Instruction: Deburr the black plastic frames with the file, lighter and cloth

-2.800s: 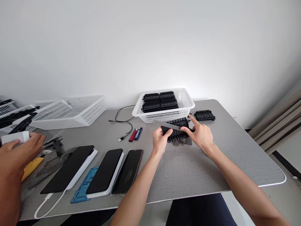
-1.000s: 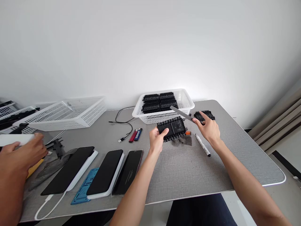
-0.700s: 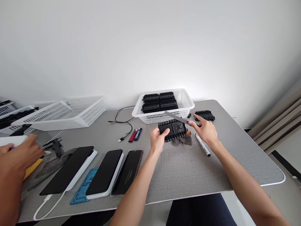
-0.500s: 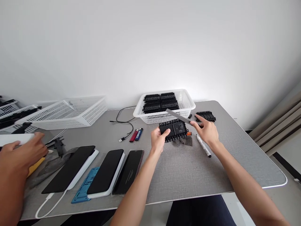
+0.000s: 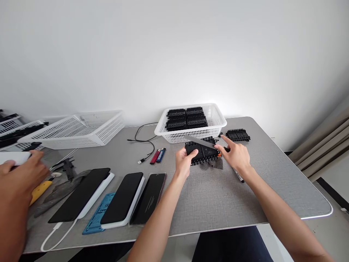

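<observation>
My left hand (image 5: 183, 163) grips the left end of a black plastic part (image 5: 201, 155), thumb on top. The part has a rectangular body with toothed long edges and is held above the table. In my right hand (image 5: 237, 157) is a flat metal file (image 5: 200, 141), pinched near its dark handle end, index finger stretched out. Its grey blade slants across the part's upper side; whether it touches cannot be told. An orange piece (image 5: 219, 154) shows behind the part's right end. Under my right hand, a white marker (image 5: 240, 177) is mostly hidden.
A white basket (image 5: 188, 138) holding several black parts stands behind my hands. Another black part (image 5: 238, 135) lies right of it. Two lighters (image 5: 157, 156), a black cable (image 5: 151, 143) and phones (image 5: 124, 198) lie leftward. A co-worker's hand (image 5: 27, 171) holds a white object at far left.
My right hand has moved slightly left and down with the file, bringing the blade lower across the part. The marker is now more covered. The co-worker's hand has shifted left.
</observation>
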Demonstrator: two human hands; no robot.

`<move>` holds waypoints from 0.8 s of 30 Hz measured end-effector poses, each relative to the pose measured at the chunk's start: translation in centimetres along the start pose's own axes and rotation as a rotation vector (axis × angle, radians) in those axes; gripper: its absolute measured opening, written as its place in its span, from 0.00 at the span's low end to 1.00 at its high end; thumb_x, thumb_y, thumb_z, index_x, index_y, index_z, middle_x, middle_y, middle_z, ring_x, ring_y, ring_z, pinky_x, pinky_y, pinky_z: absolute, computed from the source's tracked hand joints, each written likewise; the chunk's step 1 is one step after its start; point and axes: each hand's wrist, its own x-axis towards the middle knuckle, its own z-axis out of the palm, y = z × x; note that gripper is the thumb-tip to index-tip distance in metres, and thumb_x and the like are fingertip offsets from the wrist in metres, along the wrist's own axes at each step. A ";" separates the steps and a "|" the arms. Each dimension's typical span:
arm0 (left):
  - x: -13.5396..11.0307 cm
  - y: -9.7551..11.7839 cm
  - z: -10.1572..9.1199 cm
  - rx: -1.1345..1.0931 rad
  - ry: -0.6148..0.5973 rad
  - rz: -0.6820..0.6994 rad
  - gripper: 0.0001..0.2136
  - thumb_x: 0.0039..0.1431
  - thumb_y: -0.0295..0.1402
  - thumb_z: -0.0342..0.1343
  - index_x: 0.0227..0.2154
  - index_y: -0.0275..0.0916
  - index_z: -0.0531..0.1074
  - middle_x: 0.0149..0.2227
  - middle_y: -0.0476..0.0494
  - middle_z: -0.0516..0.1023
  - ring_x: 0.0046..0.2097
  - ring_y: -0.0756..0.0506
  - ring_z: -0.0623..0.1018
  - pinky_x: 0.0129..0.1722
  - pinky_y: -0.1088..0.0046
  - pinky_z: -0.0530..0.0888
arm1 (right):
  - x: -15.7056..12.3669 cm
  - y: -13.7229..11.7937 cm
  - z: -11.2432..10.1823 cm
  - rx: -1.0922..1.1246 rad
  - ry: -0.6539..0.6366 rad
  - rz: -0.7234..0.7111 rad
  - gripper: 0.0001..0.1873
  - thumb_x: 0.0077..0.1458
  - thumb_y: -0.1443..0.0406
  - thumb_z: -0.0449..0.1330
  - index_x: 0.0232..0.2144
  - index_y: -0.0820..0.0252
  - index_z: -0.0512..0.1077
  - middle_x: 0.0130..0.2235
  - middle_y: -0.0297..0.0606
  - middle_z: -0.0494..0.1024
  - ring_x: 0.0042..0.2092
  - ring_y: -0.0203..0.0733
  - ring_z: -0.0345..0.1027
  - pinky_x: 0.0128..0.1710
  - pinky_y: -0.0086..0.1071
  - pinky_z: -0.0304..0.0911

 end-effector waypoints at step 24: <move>-1.5 -0.9 1.2 0.182 -0.205 0.081 0.14 0.44 0.36 0.67 0.34 0.35 0.77 0.36 0.40 0.82 0.38 0.42 0.79 0.40 0.67 0.74 | 0.7 0.8 -0.3 0.431 -0.016 0.158 0.29 0.44 0.39 0.58 0.33 0.57 0.73 0.24 0.34 0.72 0.26 0.40 0.64 0.26 0.30 0.53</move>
